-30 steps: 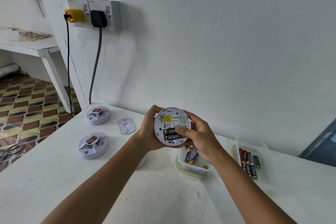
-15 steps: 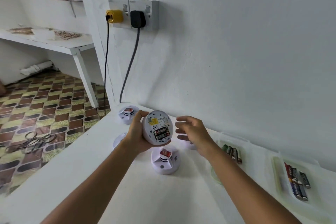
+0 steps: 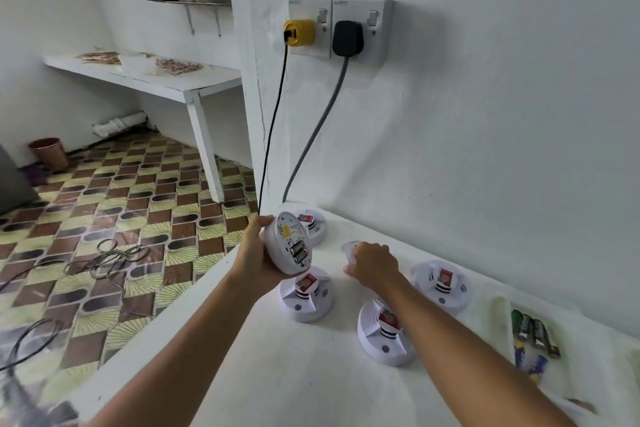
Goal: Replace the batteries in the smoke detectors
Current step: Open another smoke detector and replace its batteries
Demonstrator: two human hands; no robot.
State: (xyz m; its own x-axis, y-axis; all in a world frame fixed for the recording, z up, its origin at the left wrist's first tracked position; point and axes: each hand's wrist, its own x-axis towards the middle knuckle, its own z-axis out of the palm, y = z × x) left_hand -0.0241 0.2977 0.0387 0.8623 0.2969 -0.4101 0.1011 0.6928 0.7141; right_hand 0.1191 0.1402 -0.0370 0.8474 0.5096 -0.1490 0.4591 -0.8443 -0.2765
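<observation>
Presently, the left hand (image 3: 258,258) held one smoke detector (image 3: 289,243) above the tabletop (image 3: 277,374), back side up, its grip clamped around the rim. Two batteries (image 3: 299,251) sat in the open compartment, so this unit appeared loaded but not yet closed. The right hand (image 3: 372,263) reached to a small white cover piece (image 3: 349,249) lying on the tabletop just beside the held unit; its fingers curled onto that piece, though whether the grip had closed on it could not be determined. Refitting the cover was judged to be the step in hand.

Count of items in view:
- Smoke detectors: five. One was held; four rested on the tabletop, at the far corner (image 3: 311,227), below the held unit (image 3: 306,298), under the right forearm (image 3: 384,333) and nearer the wall (image 3: 443,282).
- Loose batteries (image 3: 533,333): a cluster in a clear tray at right; the exact number was not legible.

The state of the four resting units could not be confirmed.
</observation>
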